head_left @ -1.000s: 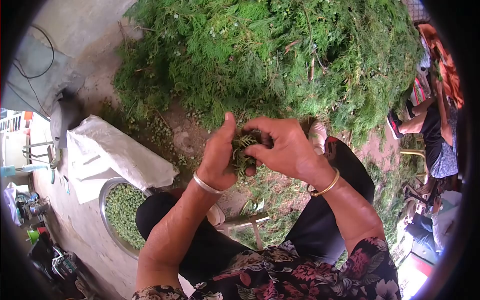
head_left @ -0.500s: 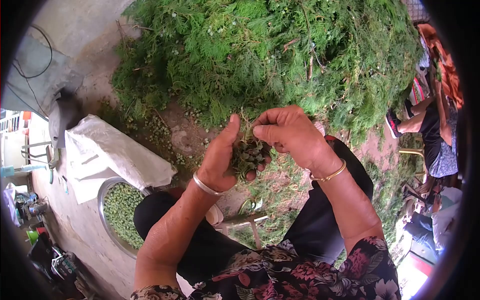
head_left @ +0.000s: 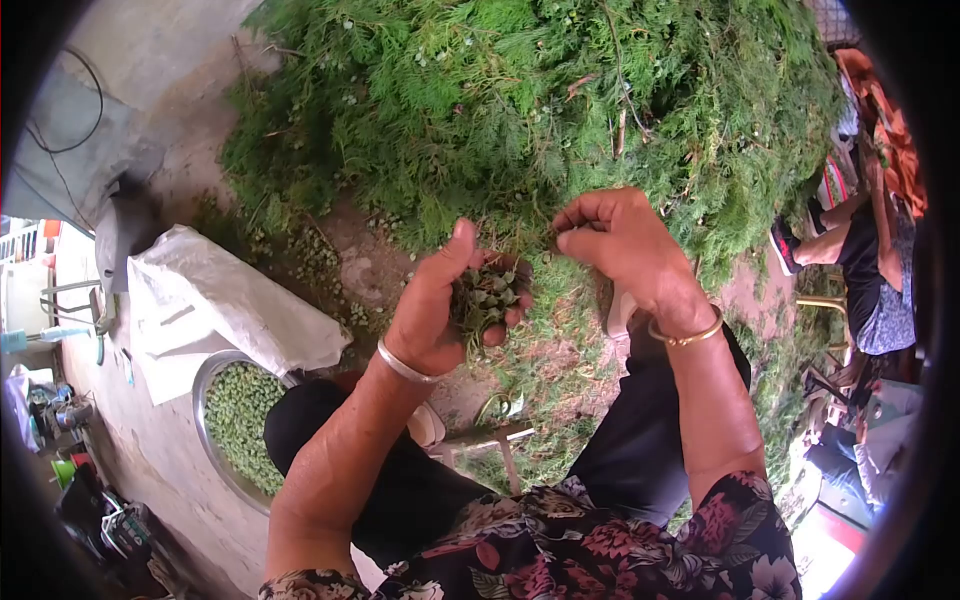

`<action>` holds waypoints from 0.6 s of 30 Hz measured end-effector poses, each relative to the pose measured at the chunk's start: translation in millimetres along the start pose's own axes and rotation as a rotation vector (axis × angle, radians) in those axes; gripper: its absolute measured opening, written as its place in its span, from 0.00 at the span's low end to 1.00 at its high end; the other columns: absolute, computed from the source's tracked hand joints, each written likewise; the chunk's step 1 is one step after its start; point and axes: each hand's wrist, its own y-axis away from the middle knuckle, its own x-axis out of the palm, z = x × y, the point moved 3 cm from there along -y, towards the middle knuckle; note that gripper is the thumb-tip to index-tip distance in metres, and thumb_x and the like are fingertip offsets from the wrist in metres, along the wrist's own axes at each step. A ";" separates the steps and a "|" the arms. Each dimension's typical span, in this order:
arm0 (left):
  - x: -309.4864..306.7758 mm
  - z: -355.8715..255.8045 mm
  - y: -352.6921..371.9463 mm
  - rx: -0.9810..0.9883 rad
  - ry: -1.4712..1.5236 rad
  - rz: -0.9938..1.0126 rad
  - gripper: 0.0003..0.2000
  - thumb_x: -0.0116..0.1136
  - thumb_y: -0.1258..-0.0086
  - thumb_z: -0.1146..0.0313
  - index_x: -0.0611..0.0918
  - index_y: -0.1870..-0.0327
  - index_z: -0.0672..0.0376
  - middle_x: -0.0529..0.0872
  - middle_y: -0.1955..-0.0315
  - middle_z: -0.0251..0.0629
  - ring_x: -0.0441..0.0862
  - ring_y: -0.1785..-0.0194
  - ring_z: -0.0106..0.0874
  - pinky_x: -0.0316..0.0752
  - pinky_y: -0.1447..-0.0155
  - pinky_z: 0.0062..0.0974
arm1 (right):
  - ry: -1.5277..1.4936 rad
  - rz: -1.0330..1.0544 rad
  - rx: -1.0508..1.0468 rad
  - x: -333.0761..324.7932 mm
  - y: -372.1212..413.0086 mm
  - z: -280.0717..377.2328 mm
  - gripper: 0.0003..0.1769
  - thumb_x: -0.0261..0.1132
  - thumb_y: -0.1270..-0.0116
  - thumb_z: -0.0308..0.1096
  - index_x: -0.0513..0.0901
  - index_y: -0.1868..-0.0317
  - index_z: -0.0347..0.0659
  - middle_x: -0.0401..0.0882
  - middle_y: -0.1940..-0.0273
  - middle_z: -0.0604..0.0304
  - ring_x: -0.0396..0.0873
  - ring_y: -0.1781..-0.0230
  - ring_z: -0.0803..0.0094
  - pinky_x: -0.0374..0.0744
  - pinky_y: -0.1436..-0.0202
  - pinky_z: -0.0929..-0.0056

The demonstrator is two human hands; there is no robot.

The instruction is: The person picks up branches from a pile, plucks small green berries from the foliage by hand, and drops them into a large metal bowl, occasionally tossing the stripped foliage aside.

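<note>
The small clump of green sprigs and pale seed cones (head_left: 487,290) lay in the cupped left hand (head_left: 440,305), with the thumb raised beside it and the fingers curled under. The right hand (head_left: 625,240) hung just to the clump's right and slightly higher, not touching it. Its fingertips were pressed together; whether they pinched anything could not be told. Beyond both rose the heap of feathery green branches (head_left: 520,100). A round metal bowl (head_left: 197,405) of green cones sat well to the left.

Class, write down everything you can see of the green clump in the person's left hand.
The green clump is a small handful of feathery sprigs mixed with rounded grey-green cones, and it looks fresh. It lies cupped in the left hand, with the thumb upright beside it, the fingers curled under and a few strands hanging below. The right hand, pinched shut, is apart from it, off to its right.
</note>
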 end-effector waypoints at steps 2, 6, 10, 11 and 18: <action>0.0 -1.9 1.2 0.021 0.052 -0.011 0.35 0.38 0.32 0.35 0.77 0.57 0.67 0.82 0.71 0.48 0.79 0.75 0.33 0.67 0.82 0.21 | 0.273 -0.057 -0.171 -1.1 1.6 2.0 0.10 0.66 0.43 0.30 0.81 0.65 0.31 0.76 0.77 0.65 0.71 0.78 0.82 0.70 0.75 0.82; -0.8 -4.1 3.0 0.014 0.078 -0.014 0.32 0.36 0.29 0.38 0.77 0.59 0.64 0.83 0.72 0.44 0.78 0.75 0.31 0.68 0.79 0.22 | 0.230 -0.024 -0.211 11.2 15.7 15.5 0.09 0.65 0.44 0.26 0.81 0.63 0.30 0.79 0.74 0.60 0.75 0.76 0.78 0.74 0.70 0.78; -2.0 -2.7 1.4 -0.004 0.087 -0.034 0.32 0.36 0.29 0.38 0.77 0.59 0.64 0.82 0.72 0.43 0.79 0.75 0.31 0.67 0.80 0.23 | -0.270 0.160 -0.319 35.8 15.6 4.6 0.06 0.64 0.44 0.22 0.82 0.65 0.32 0.80 0.72 0.58 0.79 0.74 0.77 0.77 0.69 0.76; -1.6 -2.2 1.1 -0.016 0.097 -0.036 0.31 0.37 0.29 0.39 0.77 0.59 0.64 0.82 0.73 0.43 0.79 0.76 0.31 0.67 0.80 0.23 | -0.270 0.161 -0.319 38.5 12.3 -0.7 0.06 0.64 0.44 0.22 0.82 0.65 0.32 0.80 0.72 0.58 0.79 0.74 0.77 0.77 0.69 0.76; 2.2 2.0 2.8 -0.016 0.001 -0.029 0.25 0.44 0.28 0.45 0.78 0.62 0.65 0.82 0.74 0.41 0.79 0.77 0.30 0.67 0.81 0.21 | -0.109 0.093 -0.314 37.6 9.2 0.0 0.06 0.63 0.41 0.24 0.81 0.64 0.29 0.79 0.74 0.63 0.78 0.76 0.78 0.75 0.74 0.78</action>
